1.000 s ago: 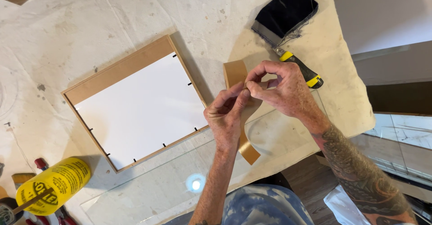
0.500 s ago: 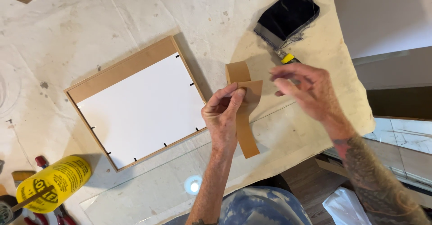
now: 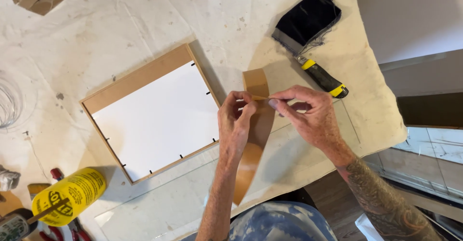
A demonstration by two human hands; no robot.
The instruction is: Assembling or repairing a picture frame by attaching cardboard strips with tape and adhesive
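In the head view, the left hand [image 3: 235,121] and the right hand [image 3: 308,115] met near the centre of the white-covered table [image 3: 144,24], both pinching the brown paper strip [image 3: 255,139], which ran from its folded top end at twelve o'clock of the fingers down toward six o'clock. At nine o'clock of the hands lay the wooden frame [image 3: 140,77] with its white backing. At one o'clock lay the utility knife [image 3: 322,77], beside a dark cloth [image 3: 308,19]. A yellow bottle [image 3: 67,195] lay at eight o'clock.
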